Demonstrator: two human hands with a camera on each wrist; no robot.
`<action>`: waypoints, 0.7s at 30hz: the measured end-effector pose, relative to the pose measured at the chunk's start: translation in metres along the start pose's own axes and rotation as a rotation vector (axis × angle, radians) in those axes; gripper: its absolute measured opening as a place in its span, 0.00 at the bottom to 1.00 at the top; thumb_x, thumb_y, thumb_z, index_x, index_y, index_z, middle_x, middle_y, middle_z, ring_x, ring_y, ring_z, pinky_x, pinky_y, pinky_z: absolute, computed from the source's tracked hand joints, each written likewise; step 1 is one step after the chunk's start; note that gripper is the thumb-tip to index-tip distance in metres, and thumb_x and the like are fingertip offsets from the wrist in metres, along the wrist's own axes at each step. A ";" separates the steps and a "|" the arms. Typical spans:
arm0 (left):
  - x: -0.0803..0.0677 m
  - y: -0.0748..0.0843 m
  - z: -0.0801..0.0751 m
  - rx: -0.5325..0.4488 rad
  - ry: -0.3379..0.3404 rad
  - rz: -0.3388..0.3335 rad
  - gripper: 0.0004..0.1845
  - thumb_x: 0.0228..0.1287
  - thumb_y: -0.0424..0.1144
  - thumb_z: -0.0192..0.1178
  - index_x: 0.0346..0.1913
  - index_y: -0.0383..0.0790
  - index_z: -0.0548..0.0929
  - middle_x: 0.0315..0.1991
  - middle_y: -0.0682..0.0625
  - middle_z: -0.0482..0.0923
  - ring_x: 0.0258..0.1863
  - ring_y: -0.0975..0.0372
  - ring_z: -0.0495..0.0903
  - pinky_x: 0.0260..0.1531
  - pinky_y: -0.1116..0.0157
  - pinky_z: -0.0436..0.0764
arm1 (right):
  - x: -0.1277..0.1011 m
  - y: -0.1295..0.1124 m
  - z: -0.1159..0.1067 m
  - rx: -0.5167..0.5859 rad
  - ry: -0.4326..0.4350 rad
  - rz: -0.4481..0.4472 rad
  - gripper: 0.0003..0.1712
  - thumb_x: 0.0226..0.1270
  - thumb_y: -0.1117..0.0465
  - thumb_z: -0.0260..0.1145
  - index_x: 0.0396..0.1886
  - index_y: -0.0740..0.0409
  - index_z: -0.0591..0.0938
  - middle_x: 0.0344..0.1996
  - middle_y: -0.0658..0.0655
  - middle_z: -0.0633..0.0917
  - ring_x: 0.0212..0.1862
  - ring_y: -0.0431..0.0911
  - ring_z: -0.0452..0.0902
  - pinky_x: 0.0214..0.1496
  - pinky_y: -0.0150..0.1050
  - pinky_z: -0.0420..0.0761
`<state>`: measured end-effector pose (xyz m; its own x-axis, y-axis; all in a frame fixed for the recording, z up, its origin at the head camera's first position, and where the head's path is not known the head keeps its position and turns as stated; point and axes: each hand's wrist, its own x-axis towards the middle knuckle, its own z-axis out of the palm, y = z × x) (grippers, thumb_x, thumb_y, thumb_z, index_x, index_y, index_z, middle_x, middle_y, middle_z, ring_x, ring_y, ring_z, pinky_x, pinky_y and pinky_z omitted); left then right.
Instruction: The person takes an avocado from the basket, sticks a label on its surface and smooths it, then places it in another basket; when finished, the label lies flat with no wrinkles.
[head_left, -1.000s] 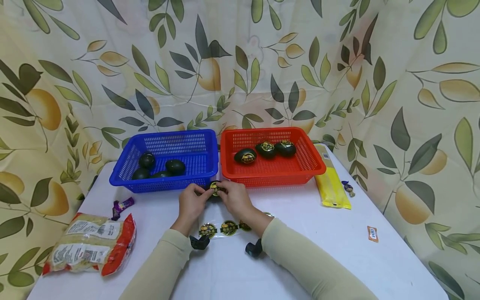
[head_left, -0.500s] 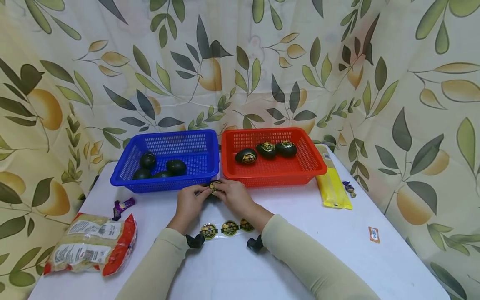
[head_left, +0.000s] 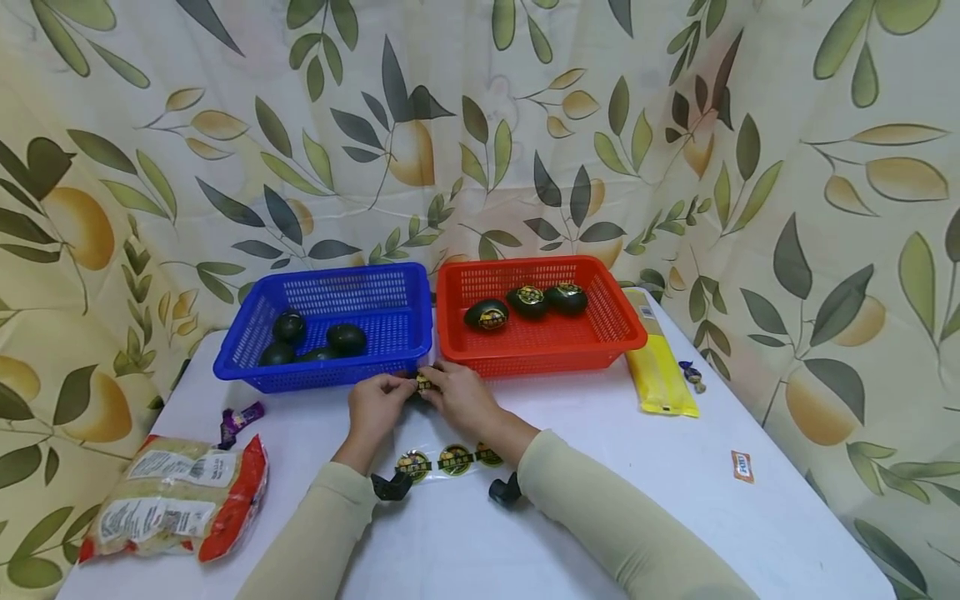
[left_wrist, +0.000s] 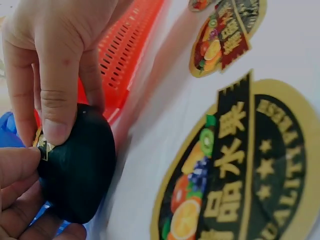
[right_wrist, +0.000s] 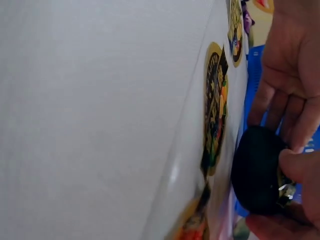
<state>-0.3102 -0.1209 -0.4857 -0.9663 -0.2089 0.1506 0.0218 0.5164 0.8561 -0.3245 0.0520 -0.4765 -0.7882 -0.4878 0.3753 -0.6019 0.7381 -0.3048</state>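
Avocado (left_wrist: pixel 77 170) pinched above white table (head_left: pixel 600 500), leafy curtain (head_left: pixel 480 125) behind.

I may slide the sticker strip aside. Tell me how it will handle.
Probably floppy and very light: the sticker strip is a thin, glossy clear sheet lying flat on the table. Its shine suggests it slides easily, so pushing may work better than pinching an edge.

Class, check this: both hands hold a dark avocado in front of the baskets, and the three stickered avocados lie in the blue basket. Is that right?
Not quite. In the head view the three stickered avocados lie in the red basket, not the blue basket. Both hands, left hand and right hand, do hold a dark avocado.
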 end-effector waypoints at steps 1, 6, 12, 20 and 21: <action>-0.001 0.000 -0.001 -0.002 -0.005 -0.004 0.11 0.62 0.43 0.74 0.35 0.37 0.92 0.37 0.45 0.91 0.41 0.53 0.85 0.37 0.64 0.79 | 0.000 -0.001 -0.001 0.000 -0.022 0.013 0.26 0.72 0.54 0.71 0.67 0.53 0.82 0.59 0.59 0.86 0.57 0.54 0.85 0.62 0.48 0.84; -0.001 -0.002 -0.001 -0.006 -0.026 -0.013 0.10 0.63 0.43 0.74 0.35 0.38 0.92 0.38 0.46 0.90 0.41 0.55 0.84 0.36 0.66 0.78 | 0.003 0.000 -0.004 0.012 -0.113 0.041 0.31 0.73 0.53 0.70 0.72 0.58 0.77 0.62 0.60 0.85 0.60 0.55 0.84 0.65 0.48 0.82; -0.002 -0.003 -0.001 -0.023 -0.038 -0.021 0.10 0.64 0.43 0.74 0.37 0.39 0.92 0.41 0.46 0.91 0.44 0.55 0.84 0.38 0.67 0.78 | 0.006 0.009 -0.001 0.091 -0.190 0.095 0.34 0.74 0.49 0.69 0.73 0.59 0.73 0.62 0.61 0.84 0.61 0.54 0.83 0.67 0.48 0.80; -0.004 -0.006 -0.004 -0.060 -0.059 -0.044 0.10 0.66 0.43 0.72 0.38 0.39 0.91 0.47 0.45 0.90 0.47 0.54 0.85 0.41 0.67 0.80 | 0.009 0.017 0.001 0.339 -0.276 0.193 0.27 0.69 0.47 0.72 0.62 0.50 0.77 0.48 0.52 0.85 0.48 0.45 0.81 0.58 0.43 0.82; -0.005 -0.008 -0.004 -0.064 -0.065 -0.045 0.10 0.66 0.43 0.72 0.38 0.39 0.91 0.48 0.45 0.90 0.48 0.54 0.85 0.41 0.67 0.80 | 0.009 0.017 0.001 0.350 -0.278 0.196 0.26 0.69 0.47 0.73 0.61 0.49 0.77 0.47 0.51 0.85 0.47 0.44 0.81 0.57 0.42 0.82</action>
<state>-0.3050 -0.1269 -0.4909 -0.9812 -0.1754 0.0804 -0.0080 0.4532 0.8914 -0.3417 0.0601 -0.4789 -0.8667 -0.4966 0.0480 -0.4082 0.6506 -0.6404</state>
